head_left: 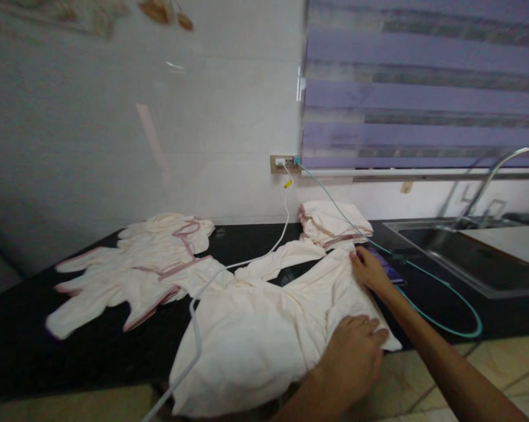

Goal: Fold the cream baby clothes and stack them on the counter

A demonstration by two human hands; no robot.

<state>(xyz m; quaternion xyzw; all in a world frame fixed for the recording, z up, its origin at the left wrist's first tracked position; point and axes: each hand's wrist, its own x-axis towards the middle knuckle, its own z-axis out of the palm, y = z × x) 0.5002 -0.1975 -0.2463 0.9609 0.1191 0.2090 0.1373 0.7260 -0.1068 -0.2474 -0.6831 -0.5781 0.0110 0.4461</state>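
Note:
A cream-coloured cloth garment [251, 334] lies spread over the black counter, with long sleeve-like parts reaching back and its near edge hanging over the front. My right hand [370, 269] pinches the garment's far right edge, fingers closed on the cloth. Closer to me, my left hand [356, 349] is on the garment's right side, its fingers curled in against the fabric with the thumb near them. The cloth under both hands is slightly creased. A white cable [196, 328] runs across the garment.
Cream garments with pink trim [136, 264] lie to the left. A folded cream cloth pile [334, 220] sits by the wall, under a teal cable [455, 287]. A purple phone-like object [389, 269] lies beside my right hand. Both cables reach a wall socket [286, 165]. A sink [488, 258] is at right.

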